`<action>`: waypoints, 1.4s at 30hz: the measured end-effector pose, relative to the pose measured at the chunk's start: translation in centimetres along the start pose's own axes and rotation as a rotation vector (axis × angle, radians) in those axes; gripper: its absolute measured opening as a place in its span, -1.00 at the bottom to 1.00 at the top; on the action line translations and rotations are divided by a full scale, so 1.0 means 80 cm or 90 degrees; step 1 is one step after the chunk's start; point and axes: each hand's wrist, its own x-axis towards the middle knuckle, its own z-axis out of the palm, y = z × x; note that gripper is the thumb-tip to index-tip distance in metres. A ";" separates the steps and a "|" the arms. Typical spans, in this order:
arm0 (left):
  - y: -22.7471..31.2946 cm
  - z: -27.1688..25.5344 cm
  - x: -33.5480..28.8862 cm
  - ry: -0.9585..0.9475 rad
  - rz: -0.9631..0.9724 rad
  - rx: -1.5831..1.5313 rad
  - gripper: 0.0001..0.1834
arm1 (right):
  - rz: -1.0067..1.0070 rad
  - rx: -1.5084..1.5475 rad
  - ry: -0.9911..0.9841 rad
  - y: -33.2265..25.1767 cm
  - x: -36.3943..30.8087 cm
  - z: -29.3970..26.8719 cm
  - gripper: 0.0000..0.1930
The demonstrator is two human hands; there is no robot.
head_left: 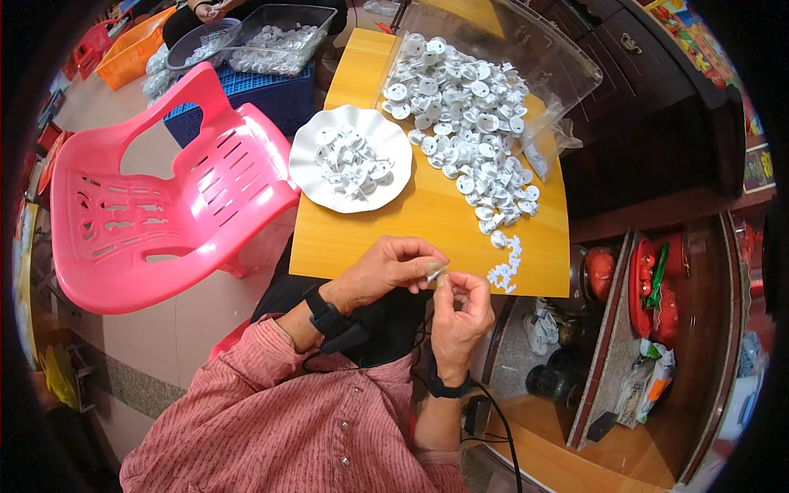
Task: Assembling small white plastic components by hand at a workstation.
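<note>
White piece, pinched in the grip of left hand and right hand at the near edge of the table, should be aligned squarely under light pressure.

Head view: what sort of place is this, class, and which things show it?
Probably a room in a home, used for handwork: a pink plastic armchair and dark cabinet stand near a yellow table heaped with small white parts.
</note>
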 end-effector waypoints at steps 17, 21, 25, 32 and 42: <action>0.001 0.000 -0.003 0.011 -0.012 -0.030 -0.72 | 0.080 0.151 -0.022 -0.006 -0.003 0.004 -0.85; 0.013 0.000 -0.009 0.024 -0.019 -0.035 -0.75 | 0.058 0.132 0.010 -0.006 -0.002 0.012 -0.87; 0.039 -0.008 -0.012 0.078 0.069 0.041 -0.76 | 0.055 0.102 0.039 0.002 0.000 0.014 -0.88; 0.081 -0.052 0.003 0.429 0.296 0.268 -0.79 | -0.037 -0.140 -0.057 0.023 0.000 0.024 -0.90; 0.093 -0.075 0.023 0.596 0.415 0.650 -0.75 | -0.186 -0.383 -0.027 0.047 0.013 0.027 -0.82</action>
